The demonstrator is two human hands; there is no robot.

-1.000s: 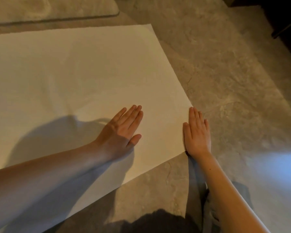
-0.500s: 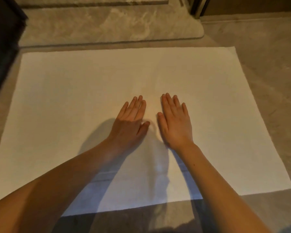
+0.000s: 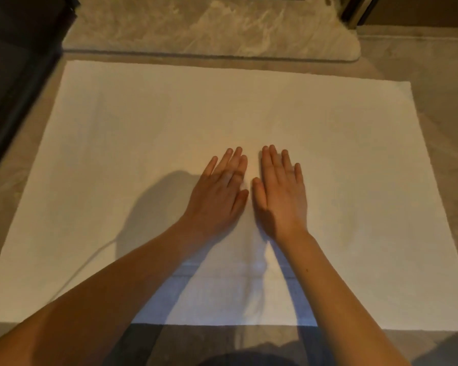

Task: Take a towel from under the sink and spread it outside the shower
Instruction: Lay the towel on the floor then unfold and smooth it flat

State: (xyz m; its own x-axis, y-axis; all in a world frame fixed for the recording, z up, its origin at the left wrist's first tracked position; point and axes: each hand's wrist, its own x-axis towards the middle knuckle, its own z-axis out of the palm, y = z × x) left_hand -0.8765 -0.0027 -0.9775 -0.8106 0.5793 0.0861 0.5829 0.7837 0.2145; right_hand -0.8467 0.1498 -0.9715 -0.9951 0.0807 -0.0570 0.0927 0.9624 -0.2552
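A white towel (image 3: pixel 148 133) lies flat and fully unfolded on the stone floor, filling most of the view. My left hand (image 3: pixel 218 196) rests palm down on its middle, fingers stretched forward and slightly apart. Right beside it, my right hand (image 3: pixel 282 194) also lies flat on the towel, thumbs nearly touching. Neither hand holds anything. My forearms cover part of the towel's near half and cast shadows on it.
A pale marbled bath mat (image 3: pixel 209 27) lies just beyond the towel's far edge. A dark panel (image 3: pixel 13 75) runs along the left side. A dark frame post (image 3: pixel 354 9) stands at the top right. Grey stone floor (image 3: pixel 444 114) borders the towel on the right.
My right hand moved from the towel's right corner to its middle, next to the left hand. The view swung to face the towel squarely, and both hands slid slightly forward.
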